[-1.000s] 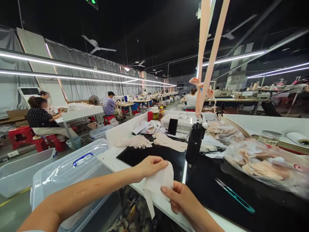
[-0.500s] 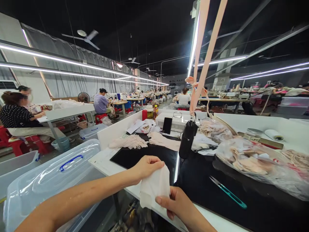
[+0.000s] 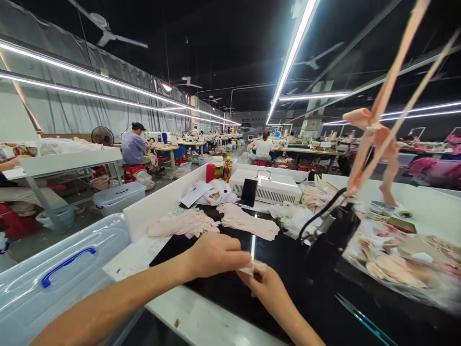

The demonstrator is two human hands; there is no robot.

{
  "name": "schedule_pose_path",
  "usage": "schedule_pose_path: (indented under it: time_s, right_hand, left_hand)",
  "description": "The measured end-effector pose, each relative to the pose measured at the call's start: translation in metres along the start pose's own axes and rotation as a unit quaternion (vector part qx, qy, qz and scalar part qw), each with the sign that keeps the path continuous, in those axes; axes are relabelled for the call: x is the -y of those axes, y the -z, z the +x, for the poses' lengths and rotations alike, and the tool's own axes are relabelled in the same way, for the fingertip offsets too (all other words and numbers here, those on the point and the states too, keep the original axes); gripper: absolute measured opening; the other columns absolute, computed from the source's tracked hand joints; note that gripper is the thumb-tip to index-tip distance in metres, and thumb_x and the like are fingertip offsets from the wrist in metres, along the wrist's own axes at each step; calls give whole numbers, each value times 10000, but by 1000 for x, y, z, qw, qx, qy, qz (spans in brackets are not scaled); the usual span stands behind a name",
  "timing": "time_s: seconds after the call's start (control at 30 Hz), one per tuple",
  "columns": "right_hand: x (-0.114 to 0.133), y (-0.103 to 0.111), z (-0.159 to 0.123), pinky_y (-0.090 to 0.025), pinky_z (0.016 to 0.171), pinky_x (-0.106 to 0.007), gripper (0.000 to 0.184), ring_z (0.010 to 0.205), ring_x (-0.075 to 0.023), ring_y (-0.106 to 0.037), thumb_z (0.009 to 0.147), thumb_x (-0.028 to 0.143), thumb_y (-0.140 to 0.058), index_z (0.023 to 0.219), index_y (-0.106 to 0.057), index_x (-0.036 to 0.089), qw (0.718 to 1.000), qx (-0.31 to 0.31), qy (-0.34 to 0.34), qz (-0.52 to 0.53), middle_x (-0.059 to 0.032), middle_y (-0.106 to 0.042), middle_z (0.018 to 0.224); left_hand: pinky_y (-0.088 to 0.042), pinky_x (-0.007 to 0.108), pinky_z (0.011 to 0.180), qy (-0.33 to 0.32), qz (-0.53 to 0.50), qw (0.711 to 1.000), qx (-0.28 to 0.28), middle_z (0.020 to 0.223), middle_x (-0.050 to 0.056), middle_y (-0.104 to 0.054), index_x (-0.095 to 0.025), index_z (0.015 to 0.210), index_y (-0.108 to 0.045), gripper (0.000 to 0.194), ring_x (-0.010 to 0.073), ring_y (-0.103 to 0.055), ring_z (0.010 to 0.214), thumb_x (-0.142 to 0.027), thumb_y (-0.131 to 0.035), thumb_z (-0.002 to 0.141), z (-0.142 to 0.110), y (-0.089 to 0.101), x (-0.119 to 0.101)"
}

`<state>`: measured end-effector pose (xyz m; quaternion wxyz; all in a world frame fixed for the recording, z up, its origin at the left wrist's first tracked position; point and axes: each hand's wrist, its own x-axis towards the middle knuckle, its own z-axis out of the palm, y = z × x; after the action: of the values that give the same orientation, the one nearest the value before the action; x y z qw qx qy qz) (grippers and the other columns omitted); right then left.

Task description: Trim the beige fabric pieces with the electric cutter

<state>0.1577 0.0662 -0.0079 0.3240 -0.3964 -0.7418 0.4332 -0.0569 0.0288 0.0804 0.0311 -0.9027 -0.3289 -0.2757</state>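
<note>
White scrap of thin fabric (image 3: 255, 266) sits pinched between the left hand (image 3: 216, 253) and right hand (image 3: 268, 288), both closed on it. Teal-handled metal snips (image 3: 363, 319) lie at four o'clock on the black work mat (image 3: 230, 288).

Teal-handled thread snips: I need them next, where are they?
In the head view, the teal-handled thread snips lie on the black work mat at lower right, right of the right hand.

A large dark-ceilinged workshop: long strip lights (image 3: 288, 57) run toward 12 o'clock, grey curtains (image 3: 72, 110) line the wall at 10 o'clock, ceiling fans (image 3: 104, 31) hang overhead, and rows of work tables (image 3: 68, 161) recede at 11 o'clock.
</note>
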Motion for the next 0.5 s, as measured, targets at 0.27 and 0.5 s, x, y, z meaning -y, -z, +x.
schedule_pose_path:
  time_s: [0.27,0.5]
  right_hand:
    - [-43,35,27,-616,1007,-395,523,1072,-235,-761,908,57,-415,1209,-813,213,966,-57,90,-235,-98,-782,1117]
    - [-56,54,14,-631,996,-536,685,1231,-361,-732,845,-96,-403,1341,-781,188,886,-123,101,-435,-187,-765,1372]
  left_hand:
    - [-466,333,679,-120,136,982,53,905,-21,-718,-227,1067,-680,298,164,-635,766,-519,-656,1120,-38,-69,9]
    - [-526,337,854,-61,87,989,99,1067,8,-747,-214,1129,-685,269,196,-687,928,-475,-735,1082,-38,-73,11]
